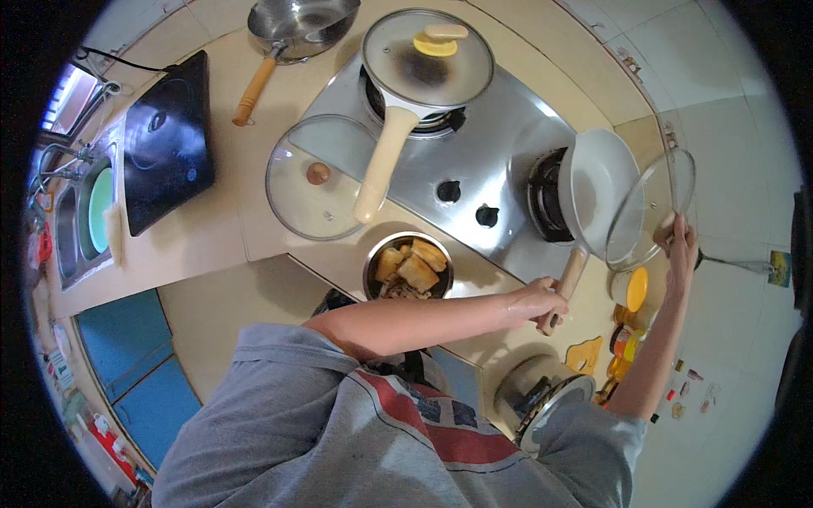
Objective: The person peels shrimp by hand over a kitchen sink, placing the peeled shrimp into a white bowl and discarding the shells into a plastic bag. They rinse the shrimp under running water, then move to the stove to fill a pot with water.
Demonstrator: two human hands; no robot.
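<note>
My left hand point(540, 301) grips the pale wooden handle point(571, 279) of a white frying pan point(600, 184). The pan is tilted at the right burner point(549, 197), and its white inside shows. My right hand point(677, 238) holds a clear glass lid point(657, 197) by its knob, beside the pan's right rim. Part of the pan shows through the glass. Left of my left hand, a round metal bowl point(450, 273) holds several golden-brown fried pieces point(419, 273) and some shredded food.
A lidded pan point(387, 152) sits on the back burner, its handle overhanging another glass lid point(305, 203). Beyond are a steel wok point(302, 32), a black induction cooker point(171, 146) and a sink point(70, 235). Jars point(625, 343) and a metal pot point(521, 387) stand at right.
</note>
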